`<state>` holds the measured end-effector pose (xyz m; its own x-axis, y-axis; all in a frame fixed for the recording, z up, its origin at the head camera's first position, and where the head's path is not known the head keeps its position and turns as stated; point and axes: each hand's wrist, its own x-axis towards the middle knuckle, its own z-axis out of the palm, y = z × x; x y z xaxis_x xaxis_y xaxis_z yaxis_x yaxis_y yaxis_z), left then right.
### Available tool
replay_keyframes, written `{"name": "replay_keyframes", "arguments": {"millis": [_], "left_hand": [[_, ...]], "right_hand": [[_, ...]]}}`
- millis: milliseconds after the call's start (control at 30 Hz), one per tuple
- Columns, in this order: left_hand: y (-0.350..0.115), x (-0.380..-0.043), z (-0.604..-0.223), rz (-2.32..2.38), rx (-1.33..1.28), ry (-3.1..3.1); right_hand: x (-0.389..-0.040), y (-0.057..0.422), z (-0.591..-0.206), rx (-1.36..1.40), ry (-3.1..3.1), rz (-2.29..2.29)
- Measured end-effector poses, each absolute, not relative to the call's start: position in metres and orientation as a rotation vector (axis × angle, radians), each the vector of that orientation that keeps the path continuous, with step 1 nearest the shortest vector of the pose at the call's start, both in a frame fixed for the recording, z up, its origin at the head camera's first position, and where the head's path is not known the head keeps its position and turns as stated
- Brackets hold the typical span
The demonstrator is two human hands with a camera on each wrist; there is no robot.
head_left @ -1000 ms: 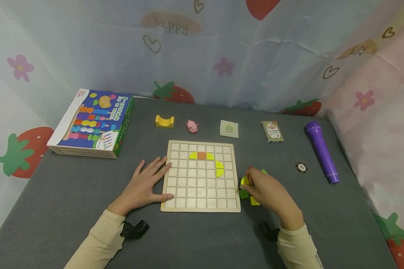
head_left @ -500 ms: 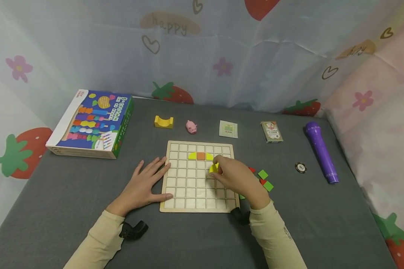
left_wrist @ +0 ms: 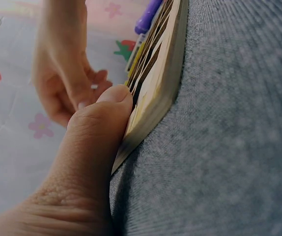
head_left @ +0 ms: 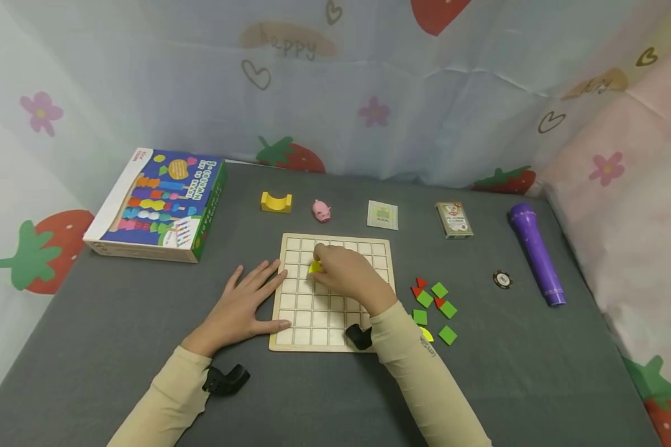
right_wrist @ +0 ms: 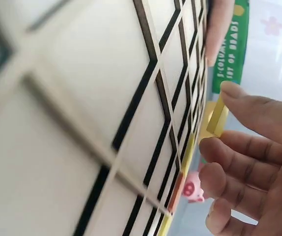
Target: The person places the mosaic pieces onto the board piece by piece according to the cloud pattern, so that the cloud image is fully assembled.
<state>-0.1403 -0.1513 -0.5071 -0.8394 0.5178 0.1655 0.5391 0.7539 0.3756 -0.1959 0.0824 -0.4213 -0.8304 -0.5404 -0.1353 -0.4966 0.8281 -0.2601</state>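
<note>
A square wooden grid board [head_left: 296, 338] lies on the grey cloth. On its left edge rests my left hand [head_left: 237, 310], fingers spread, with the thumb on the near-left corner in the left wrist view. My right hand [head_left: 349, 273] is over the upper left of the grid, where it pinches a small yellow piece [right_wrist: 218, 118] between thumb and index finger. The right wrist view shows that piece just off the board. Set in the grid there are an orange tile [right_wrist: 176, 191] and a yellow piece [right_wrist: 188, 153] beside it; the right hand hides them from the head view.
Green square tiles [head_left: 448, 335], red triangles [head_left: 421, 282] and a yellow piece [head_left: 427, 334] lie right of the board. Behind it are a yellow block [head_left: 276, 202], pink pig [head_left: 321, 211], paper card [head_left: 383, 215] and card box [head_left: 455, 220]. A game box [head_left: 156, 205] stands left, a purple microphone [head_left: 537, 254] right.
My right hand has moved left from the loose pieces, across the board's right half, to its upper left, carrying a yellow piece. The left hand stays on the board's edge.
</note>
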Motion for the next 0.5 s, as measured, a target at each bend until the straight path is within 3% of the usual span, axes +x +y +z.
{"name": "replay_keyframes", "arguments": {"millis": [500], "left_hand": [[-0.152,-0.14,-0.505,-0.652,-0.868,-2.918]], "right_hand": [[-0.202,0.062,-0.427,-0.787,2.777,-0.188]]}}
